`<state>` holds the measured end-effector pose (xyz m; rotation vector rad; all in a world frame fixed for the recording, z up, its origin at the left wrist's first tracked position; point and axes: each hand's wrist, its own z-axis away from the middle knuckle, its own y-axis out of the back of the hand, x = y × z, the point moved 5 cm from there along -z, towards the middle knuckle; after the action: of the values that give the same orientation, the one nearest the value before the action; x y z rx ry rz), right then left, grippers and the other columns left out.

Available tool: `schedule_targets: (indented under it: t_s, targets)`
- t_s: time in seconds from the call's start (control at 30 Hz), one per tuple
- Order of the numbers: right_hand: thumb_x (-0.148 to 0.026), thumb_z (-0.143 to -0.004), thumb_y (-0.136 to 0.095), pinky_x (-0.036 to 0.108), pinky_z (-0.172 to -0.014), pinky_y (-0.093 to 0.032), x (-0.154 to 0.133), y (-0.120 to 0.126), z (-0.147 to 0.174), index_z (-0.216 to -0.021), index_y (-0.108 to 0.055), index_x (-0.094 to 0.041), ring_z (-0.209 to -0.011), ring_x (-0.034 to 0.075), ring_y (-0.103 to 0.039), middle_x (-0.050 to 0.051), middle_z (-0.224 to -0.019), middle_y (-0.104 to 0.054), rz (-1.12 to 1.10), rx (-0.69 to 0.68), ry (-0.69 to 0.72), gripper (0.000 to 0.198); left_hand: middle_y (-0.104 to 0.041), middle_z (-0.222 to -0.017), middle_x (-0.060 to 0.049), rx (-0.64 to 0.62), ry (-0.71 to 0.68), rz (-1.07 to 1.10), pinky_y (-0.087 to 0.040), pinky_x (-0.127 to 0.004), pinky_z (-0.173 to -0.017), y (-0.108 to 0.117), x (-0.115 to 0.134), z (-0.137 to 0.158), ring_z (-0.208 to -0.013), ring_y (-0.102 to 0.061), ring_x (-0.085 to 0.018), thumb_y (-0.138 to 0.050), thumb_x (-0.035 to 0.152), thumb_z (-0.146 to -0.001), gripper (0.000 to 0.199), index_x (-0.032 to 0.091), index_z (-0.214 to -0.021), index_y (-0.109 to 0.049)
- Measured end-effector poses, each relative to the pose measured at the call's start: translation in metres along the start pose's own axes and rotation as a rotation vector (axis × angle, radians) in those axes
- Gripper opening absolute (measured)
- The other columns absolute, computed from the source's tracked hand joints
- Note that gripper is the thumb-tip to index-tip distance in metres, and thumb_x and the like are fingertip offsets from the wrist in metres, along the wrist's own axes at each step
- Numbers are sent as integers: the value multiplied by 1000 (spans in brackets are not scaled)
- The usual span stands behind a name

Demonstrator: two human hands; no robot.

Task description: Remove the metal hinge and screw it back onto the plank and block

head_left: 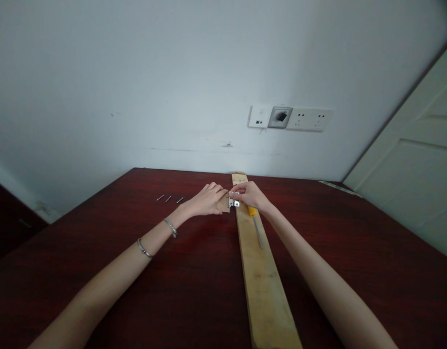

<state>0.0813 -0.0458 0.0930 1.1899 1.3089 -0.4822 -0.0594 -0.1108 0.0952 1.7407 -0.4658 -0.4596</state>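
Observation:
My left hand [208,199] is closed around a small wooden block [224,203] just left of the long plank. A shiny metal hinge [233,198] lies across the joint between the block and the plank [264,281]. The fingers of my right hand [253,196] pinch the hinge from the right side. Below that hand, a screwdriver [259,230] with a yellow handle rests on the plank, its shaft pointing toward me. Part of the block is hidden under my left fingers.
Three screws [168,198] lie apart on the dark red table [154,300], left of my left hand. Behind the table rises a white wall with a row of sockets [291,118]. A pale door [420,150] stands at the right.

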Motion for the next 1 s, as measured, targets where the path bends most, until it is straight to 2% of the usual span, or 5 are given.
schedule_targets:
  t_s: [0.37, 0.53, 0.77, 0.9, 1.0]
  targets:
    - [-22, -64, -81, 18, -46, -46, -11, 15, 6, -70, -73, -13, -49, 7, -56, 3, -63, -70, -188, 68, -156, 13, -57, -118, -13, -176, 102, 237, -37, -38, -96, -26, -25, 1, -107, -49, -27, -68, 54, -72, 72, 13, -129, -53]
    - [-20, -63, -81, 17, -47, -45, -15, 16, 11, -70, -73, -13, -49, 6, -54, 2, -61, -68, -262, 69, -181, 13, -50, -126, -13, -236, 132, 276, -37, -36, -100, -12, -46, 9, -115, -45, -26, -68, 50, -68, 74, 13, -130, -51]
    - [-23, -59, -83, 18, -45, -40, -22, 13, 14, -70, -73, -13, -48, 6, -52, 2, -60, -67, -310, 26, -174, 18, -50, -117, -14, -171, 537, 175, -41, -37, -93, 29, -131, 53, -108, -47, -28, -61, 63, -66, 73, 15, -120, -54]
    - [-25, -57, -83, 17, -46, -37, -28, 9, 16, -71, -73, -12, -52, 6, -54, 3, -63, -69, -311, -7, -153, 21, -51, -116, -18, -171, 741, 69, -42, -36, -90, 29, -167, 94, -110, -48, -32, -57, 68, -65, 75, 9, -111, -56]
    - [-29, -57, -83, 17, -46, -35, -33, 2, 20, -73, -74, -13, -54, 8, -55, 3, -64, -69, -295, -33, -157, 25, -54, -115, -17, -178, 805, 43, -43, -34, -88, 24, -183, 127, -108, -51, -32, -54, 73, -63, 77, 11, -110, -58]
